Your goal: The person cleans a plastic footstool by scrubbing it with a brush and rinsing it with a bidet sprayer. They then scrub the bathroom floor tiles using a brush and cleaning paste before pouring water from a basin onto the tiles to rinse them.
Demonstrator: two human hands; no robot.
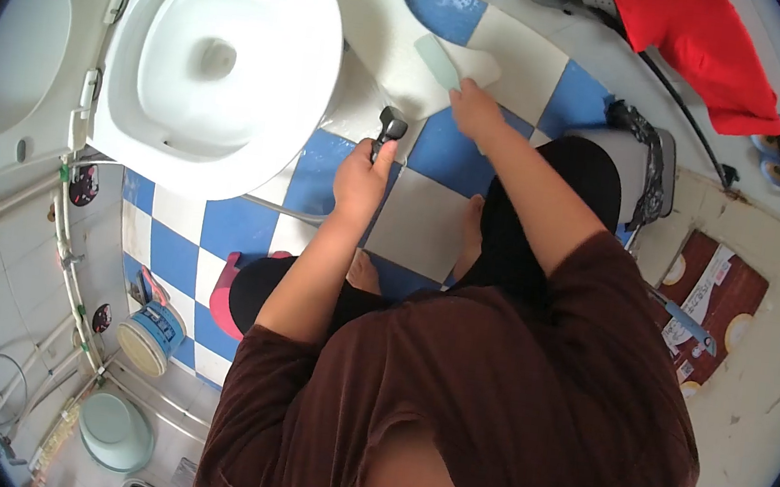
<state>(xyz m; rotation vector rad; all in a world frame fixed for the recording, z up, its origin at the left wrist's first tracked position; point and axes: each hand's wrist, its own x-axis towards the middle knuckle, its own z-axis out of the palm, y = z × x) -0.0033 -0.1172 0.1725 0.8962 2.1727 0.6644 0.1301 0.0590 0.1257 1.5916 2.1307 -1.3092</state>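
Left grip (361,183) wraps a black handheld sprayer (391,126), right grip (477,114) clasps a pale-green oblong brush-like tool (437,60), both near twelve o'clock, the tool over the curved white piece (375,35) there! A loose, wet hold could drop either; stray water on the blue-and-white tiled floor (417,213) could send those bare feet (473,234) skidding.

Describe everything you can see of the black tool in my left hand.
The black tool looks like a plastic sprayer, with a chunky head on a narrower handle. Your left hand grips the handle, covering most of it, thumb near the head. The head end is away from you, right of the toilet. I can't tell if it's spraying.
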